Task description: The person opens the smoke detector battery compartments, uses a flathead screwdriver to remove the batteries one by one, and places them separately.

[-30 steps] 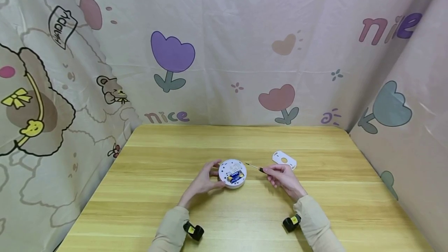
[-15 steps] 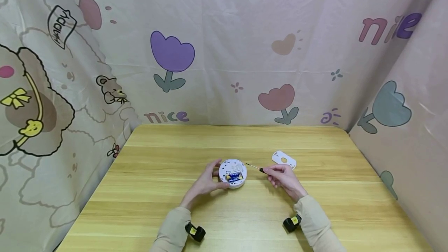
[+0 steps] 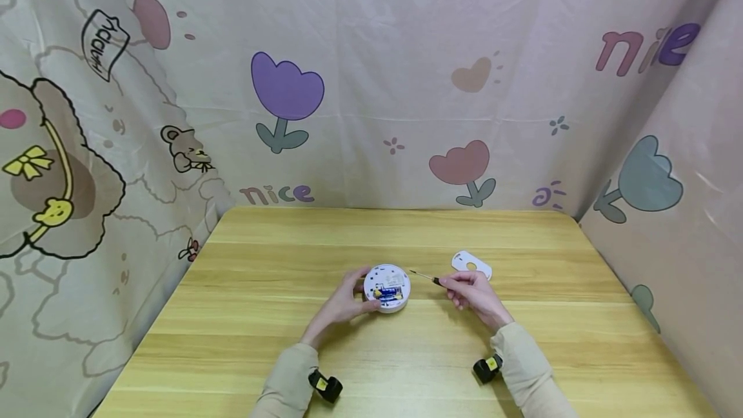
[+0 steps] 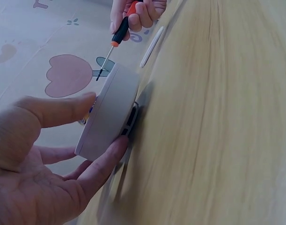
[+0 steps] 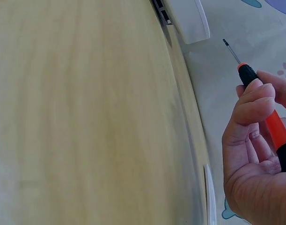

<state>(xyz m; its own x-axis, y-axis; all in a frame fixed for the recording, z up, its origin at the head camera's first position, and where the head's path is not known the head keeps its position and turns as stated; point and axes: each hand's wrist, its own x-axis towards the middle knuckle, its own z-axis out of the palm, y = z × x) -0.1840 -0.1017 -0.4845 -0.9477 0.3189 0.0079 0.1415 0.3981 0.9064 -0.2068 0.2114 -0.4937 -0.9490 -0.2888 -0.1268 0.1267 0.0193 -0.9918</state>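
A round white smoke alarm [image 3: 396,280] is at the middle of the table in the head view, its back face up with blue batteries [image 3: 387,293] showing. My left hand [image 3: 344,302] grips it from the left. In the left wrist view the thumb presses on the back face and the fingers support the rim and vented side of the alarm [image 4: 115,105], which is tilted. To its right, my right hand [image 3: 475,294] holds a small screwdriver [image 5: 278,129] with an orange and black handle. The screwdriver's tip stays a little apart from the alarm's edge.
Behind my right hand, a flat white mounting plate [image 3: 464,260] with a round hole lies on the wooden table [image 3: 290,231]. A printed curtain [image 3: 371,82] hangs along the table's back and sides. Black wrist cameras [image 3: 325,386] sit at both sleeves.
The smoke alarm has turned slightly in my left hand, its batteries now lying nearer level, and has shifted slightly right. My right hand and screwdriver have barely moved.
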